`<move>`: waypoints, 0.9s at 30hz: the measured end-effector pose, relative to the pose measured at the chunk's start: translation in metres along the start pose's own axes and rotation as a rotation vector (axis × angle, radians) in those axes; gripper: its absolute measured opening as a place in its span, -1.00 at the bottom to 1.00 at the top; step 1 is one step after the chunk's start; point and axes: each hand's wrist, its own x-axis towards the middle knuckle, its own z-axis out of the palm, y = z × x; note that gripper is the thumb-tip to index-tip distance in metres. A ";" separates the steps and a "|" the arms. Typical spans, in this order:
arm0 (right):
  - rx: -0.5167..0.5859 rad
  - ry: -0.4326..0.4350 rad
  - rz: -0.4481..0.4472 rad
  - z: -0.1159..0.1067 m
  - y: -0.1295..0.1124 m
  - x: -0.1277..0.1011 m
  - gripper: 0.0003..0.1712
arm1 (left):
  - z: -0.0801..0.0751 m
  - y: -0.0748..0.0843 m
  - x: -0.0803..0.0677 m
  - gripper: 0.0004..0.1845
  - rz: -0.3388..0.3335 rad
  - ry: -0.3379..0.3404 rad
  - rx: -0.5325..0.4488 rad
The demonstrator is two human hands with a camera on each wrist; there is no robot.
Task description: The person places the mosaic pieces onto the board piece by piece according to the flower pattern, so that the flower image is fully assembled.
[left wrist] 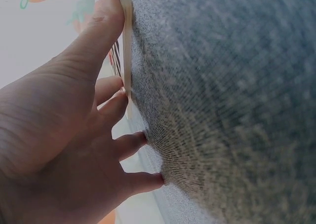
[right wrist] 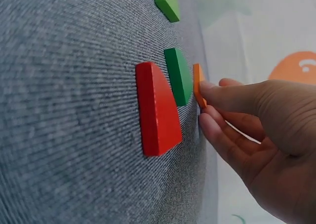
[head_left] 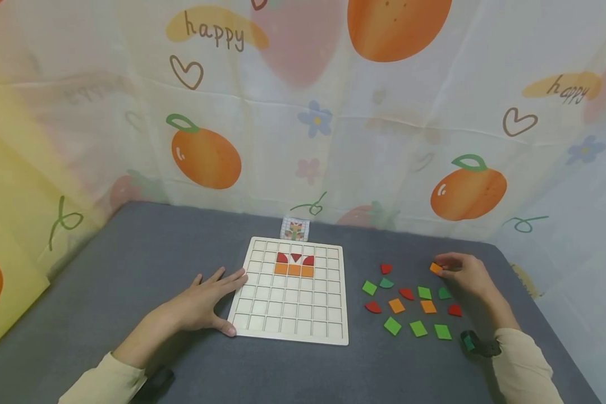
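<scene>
A white grid board lies on the dark grey table. Near its top, two red curved tiles flank a red triangle, above a row of orange squares. My left hand is spread at the board's left edge, thumb and forefinger touching the rim; the left wrist view shows the fingers straight. Out at the right, my right hand pinches an orange square tile between thumb and fingers. In the right wrist view, that tile stands beyond a green curved piece and a red one.
Loose tiles are scattered right of the board: light green squares, orange squares, red curved pieces and green curved ones. A small patterned card lies behind the board. A fruit-printed curtain hangs along the table's back edge.
</scene>
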 end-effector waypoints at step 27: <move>0.015 0.056 -0.043 0.007 -0.021 0.007 -0.72 | 0.000 0.001 0.000 0.21 -0.001 -0.005 0.006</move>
